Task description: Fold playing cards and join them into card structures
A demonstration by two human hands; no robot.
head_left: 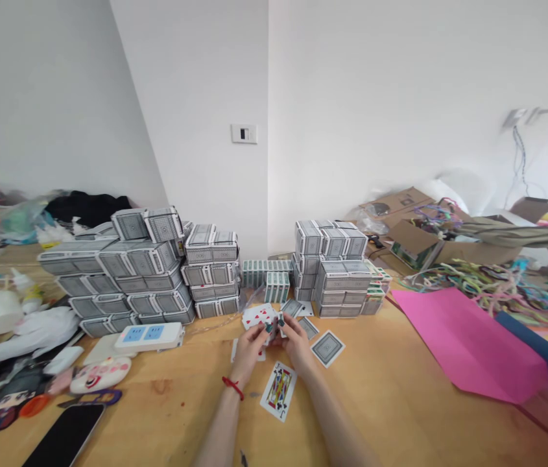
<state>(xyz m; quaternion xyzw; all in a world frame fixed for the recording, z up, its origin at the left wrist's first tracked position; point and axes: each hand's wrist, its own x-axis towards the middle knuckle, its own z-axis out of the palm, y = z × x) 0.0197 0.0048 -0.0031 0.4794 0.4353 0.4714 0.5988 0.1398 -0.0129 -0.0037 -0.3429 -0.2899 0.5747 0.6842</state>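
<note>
My left hand (251, 345) and my right hand (296, 342) meet above the middle of the table, fingers closed in a pinch. Between them is a small grey-and-white piece that looks like a playing card, mostly hidden by the fingers. Dark green shows at the fingertips. Just beyond my hands lie fanned red-suit cards (255, 314), face up. A jack of clubs (278, 391) rests face up between my forearms. To the right of my right hand, a grey-backed card (328, 348) lies face down, with another face-down card (309, 327) nearby.
Grey card-built blocks are stacked at left (140, 259) and right (344, 279), with green-and-white blocks (276, 285) between. A white power strip (150, 336), a phone (65, 436) and clutter lie left. Pink paper (468, 344), a cardboard box (468, 251) and coloured strips (478, 285) are right.
</note>
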